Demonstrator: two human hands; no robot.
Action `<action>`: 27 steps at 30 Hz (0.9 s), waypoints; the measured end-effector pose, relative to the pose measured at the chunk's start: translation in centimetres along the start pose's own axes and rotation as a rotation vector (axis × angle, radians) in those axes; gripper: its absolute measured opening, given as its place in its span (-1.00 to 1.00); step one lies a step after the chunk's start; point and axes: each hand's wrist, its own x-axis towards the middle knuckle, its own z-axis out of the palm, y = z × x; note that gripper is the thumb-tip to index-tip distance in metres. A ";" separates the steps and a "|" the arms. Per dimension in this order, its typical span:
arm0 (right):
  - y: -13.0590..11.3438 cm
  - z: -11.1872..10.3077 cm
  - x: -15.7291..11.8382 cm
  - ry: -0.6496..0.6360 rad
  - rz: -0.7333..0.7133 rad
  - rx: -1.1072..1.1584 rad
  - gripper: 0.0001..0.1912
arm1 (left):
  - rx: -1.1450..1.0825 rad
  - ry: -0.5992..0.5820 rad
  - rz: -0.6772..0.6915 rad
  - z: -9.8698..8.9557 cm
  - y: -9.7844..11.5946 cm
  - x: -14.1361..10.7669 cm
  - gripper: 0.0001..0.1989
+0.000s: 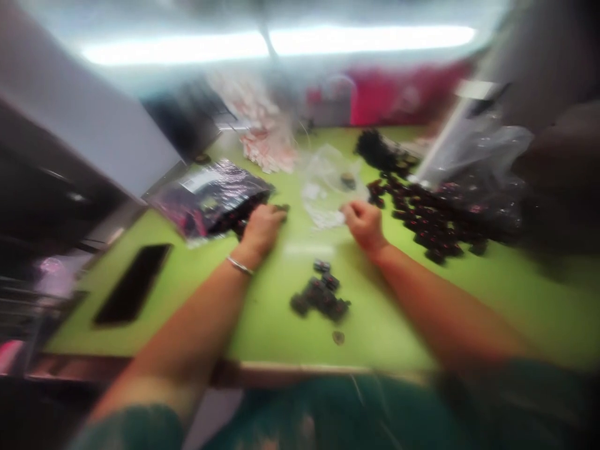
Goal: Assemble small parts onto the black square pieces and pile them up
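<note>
My left hand (pixel 263 226) is closed beside the mouth of a shiny plastic bag (pixel 220 190) of dark pieces. A small dark part (pixel 283 211) shows at its fingertips, too blurred to name more exactly. My right hand (pixel 364 224) is curled into a pinch at the near right edge of a clear plastic bag (pixel 328 165). Whatever its fingers hold is hidden. Small white pieces (pixel 325 219) lie at that bag's near end, touching or very close to the right fingertips. Between my forearms sits a little heap of dark parts (pixel 321 297).
A larger pile of dark parts (pixel 426 222) spreads on the right, against another clear bag (pixel 487 162). A black phone-like slab (pixel 134 284) lies at left on the green table (pixel 262 325). Pale pink pieces (pixel 267 147) are heaped at the back. One small round piece (pixel 338 338) lies near the front edge.
</note>
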 end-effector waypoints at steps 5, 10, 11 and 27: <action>1.4 -0.6 1.0 -0.177 0.112 -0.119 -0.81 | 0.017 -0.021 0.045 0.0 0.0 0.2 -0.69; 1.9 0.0 0.3 -0.420 0.082 -0.406 -0.86 | -0.337 0.182 -0.139 -0.7 0.8 -0.1 -0.66; 1.8 0.2 0.2 -0.439 0.080 -0.458 -0.85 | -0.470 0.211 -0.197 -0.8 1.0 -0.1 -0.60; 1.4 1.4 -0.2 -0.527 -0.086 -0.749 -0.77 | -1.452 -0.188 -0.617 -2.4 3.2 -1.0 -0.56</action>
